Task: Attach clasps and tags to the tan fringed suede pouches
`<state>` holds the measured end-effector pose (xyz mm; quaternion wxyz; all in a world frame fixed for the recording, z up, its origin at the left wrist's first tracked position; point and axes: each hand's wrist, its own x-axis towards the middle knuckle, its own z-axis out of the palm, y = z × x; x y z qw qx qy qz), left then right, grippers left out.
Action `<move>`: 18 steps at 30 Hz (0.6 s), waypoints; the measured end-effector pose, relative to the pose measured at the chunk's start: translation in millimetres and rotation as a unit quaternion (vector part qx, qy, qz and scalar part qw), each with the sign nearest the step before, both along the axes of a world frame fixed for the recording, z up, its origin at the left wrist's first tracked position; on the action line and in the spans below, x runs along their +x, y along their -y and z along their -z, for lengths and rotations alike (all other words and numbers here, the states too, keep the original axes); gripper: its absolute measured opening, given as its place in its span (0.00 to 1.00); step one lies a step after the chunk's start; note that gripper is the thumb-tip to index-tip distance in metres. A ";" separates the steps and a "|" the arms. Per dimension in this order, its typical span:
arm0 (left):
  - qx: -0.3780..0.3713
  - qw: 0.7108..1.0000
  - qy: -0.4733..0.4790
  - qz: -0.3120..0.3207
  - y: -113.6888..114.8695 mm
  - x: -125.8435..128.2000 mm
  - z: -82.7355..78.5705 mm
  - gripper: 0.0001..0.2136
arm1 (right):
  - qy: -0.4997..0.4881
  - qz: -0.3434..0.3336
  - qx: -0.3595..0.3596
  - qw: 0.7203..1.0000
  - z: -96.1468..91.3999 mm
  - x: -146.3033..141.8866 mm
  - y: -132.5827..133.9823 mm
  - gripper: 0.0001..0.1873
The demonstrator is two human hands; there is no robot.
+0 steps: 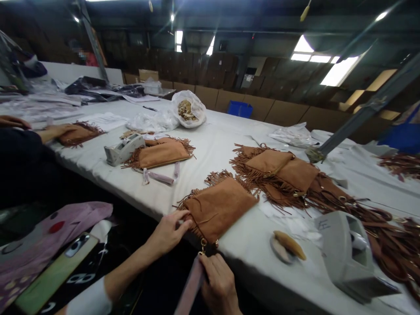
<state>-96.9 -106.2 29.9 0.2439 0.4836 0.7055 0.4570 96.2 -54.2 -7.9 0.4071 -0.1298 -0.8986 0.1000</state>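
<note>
A tan suede fringed bag [220, 205] lies at the near edge of the white table [216, 148]. My left hand [169, 232] pinches its left corner by the fringe. Below the table edge my right hand [218, 284] is closed around a pinkish strap [190, 291] next to the bag's small gold clasp [202, 250].
A pile of the same fringed bags [285, 175] and brown straps [387, 236] fills the right. A grey tape dispenser [348, 253] stands near right, another dispenser [123, 148] left beside one more bag [162, 154]. Another person's hand [54, 131] rests on a bag at far left. A phone [52, 275] lies on my lap.
</note>
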 end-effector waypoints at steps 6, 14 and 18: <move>-0.215 0.868 0.432 0.118 75.9 30.9 9.1 0.25 | 0.005 0.021 0.002 1.000 19.1 -23.9 21.8 0.12; -0.197 0.916 0.346 0.047 100.7 24.8 48.6 0.26 | 0.030 0.062 -0.544 0.836 22.3 -9.9 21.7 0.14; -0.222 0.907 0.348 0.081 101.9 17.3 49.9 0.26 | -0.073 0.079 -0.746 0.658 16.9 -14.9 6.6 0.19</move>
